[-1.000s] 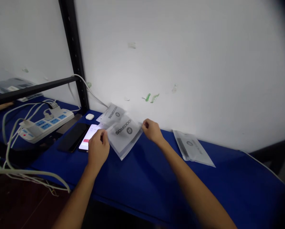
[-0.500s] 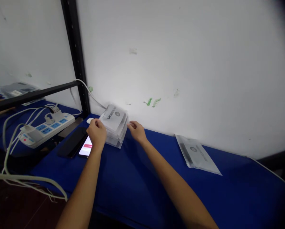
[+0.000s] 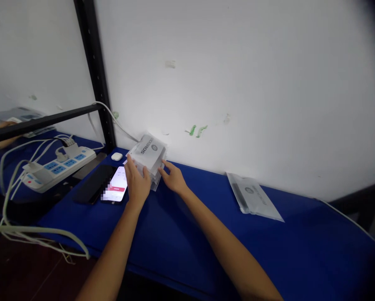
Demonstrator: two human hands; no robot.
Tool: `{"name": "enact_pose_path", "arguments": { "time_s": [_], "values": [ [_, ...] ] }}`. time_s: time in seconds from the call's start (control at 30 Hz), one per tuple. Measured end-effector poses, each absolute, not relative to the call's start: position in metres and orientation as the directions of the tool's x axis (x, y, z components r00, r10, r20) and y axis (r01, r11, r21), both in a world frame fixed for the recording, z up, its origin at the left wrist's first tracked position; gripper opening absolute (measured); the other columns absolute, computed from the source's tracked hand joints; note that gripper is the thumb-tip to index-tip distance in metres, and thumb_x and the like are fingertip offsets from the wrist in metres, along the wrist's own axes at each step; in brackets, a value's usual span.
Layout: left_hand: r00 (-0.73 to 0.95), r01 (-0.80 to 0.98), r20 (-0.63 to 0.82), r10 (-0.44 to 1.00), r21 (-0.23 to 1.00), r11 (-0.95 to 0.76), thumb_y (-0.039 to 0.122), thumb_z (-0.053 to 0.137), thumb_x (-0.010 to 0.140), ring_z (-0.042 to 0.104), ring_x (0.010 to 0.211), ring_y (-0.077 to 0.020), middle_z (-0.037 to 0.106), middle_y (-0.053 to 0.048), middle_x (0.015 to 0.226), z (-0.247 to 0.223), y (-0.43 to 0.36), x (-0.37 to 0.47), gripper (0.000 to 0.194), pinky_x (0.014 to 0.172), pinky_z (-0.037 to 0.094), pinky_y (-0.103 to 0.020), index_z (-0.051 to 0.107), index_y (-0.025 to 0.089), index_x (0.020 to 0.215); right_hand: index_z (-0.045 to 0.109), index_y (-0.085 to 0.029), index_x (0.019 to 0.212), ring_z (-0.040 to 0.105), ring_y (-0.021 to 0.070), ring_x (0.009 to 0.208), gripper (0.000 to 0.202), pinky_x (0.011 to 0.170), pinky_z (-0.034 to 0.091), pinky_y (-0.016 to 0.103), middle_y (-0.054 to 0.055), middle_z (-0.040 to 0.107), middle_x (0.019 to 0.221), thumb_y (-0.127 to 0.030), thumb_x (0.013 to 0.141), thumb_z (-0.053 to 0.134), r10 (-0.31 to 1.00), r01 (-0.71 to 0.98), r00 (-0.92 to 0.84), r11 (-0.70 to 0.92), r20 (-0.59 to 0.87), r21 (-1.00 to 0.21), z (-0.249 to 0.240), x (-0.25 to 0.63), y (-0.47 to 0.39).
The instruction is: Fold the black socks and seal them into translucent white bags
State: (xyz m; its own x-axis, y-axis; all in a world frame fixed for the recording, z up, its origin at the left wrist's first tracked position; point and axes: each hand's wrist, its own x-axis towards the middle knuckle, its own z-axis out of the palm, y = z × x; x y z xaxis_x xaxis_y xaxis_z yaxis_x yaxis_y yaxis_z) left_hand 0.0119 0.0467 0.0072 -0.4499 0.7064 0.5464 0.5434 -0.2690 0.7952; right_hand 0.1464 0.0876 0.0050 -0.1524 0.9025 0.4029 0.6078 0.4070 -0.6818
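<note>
A stack of frosted white plastic pouches (image 3: 149, 151) with dark lettering and a round logo lies near the wall, its layers uneven. At its near-left side is my left hand (image 3: 137, 180), thumb and fingers apart, touching the pouches. My right hand (image 3: 173, 177) reaches the stack's right edge with its fingertips, fingers parted. Neither hand is closed round the stack. Farther right, a single similar pouch (image 3: 253, 196) lies flat on the blue tabletop (image 3: 187, 225), apart from both hands.
Left of the stack are a lit phone (image 3: 116, 184), a dark phone (image 3: 95, 184) and a small white case (image 3: 116, 156). A power strip (image 3: 60, 167) with plugs and white cables (image 3: 33, 230) lies beyond a black rack post (image 3: 95, 71). Another person's arm (image 3: 2, 144) shows at far left.
My left hand has moved right and opened from a pinch, coming against the stack's near side. My right hand has come in to the stack's right edge. The view has shifted slightly.
</note>
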Motion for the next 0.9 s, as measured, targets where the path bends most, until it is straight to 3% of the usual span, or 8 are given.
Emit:
{"name": "enact_pose_path", "arguments": {
  "time_s": [0.2,0.7,0.9],
  "values": [
    [-0.371,0.586,0.597,0.711,0.745,-0.320,0.024,0.049,0.085,0.045,0.123,-0.0295,0.044,-0.018,0.128,0.0015,0.0443,0.0133,0.057,0.103,0.039,-0.049,0.034,0.014,0.139,0.060,-0.014,0.125,0.056,0.0219,0.121,0.042,0.107,0.040,0.036,0.012,0.061,0.129,-0.025,0.085,0.058,0.896,0.623,-0.165,0.419,0.413,-0.661,0.0079,0.1400,0.0920],
    [-0.285,0.694,0.672,0.683,0.636,-0.336,0.023,0.047,0.086,0.043,0.122,-0.0309,0.045,-0.017,0.125,-0.0026,0.0385,0.0183,0.043,0.100,0.040,-0.051,0.045,0.016,0.129,0.057,-0.021,0.128,0.057,0.0226,0.119,0.042,0.103,0.042,0.042,0.010,0.061,0.129,-0.027,0.086,0.055,0.893,0.611,-0.114,0.408,0.435,-0.678,-0.0006,0.1446,0.0896],
    [-0.279,0.686,0.678,0.680,0.636,-0.353,0.023,0.046,0.087,0.044,0.121,-0.0296,0.046,-0.018,0.123,-0.0033,0.0394,0.0191,0.041,0.101,0.040,-0.048,0.047,0.013,0.127,0.058,-0.012,0.126,0.056,0.0225,0.120,0.043,0.103,0.042,0.037,0.015,0.061,0.128,-0.028,0.086,0.056,0.911,0.595,-0.062,0.362,0.409,-0.717,0.0042,0.1417,0.0901]
  ]
}}
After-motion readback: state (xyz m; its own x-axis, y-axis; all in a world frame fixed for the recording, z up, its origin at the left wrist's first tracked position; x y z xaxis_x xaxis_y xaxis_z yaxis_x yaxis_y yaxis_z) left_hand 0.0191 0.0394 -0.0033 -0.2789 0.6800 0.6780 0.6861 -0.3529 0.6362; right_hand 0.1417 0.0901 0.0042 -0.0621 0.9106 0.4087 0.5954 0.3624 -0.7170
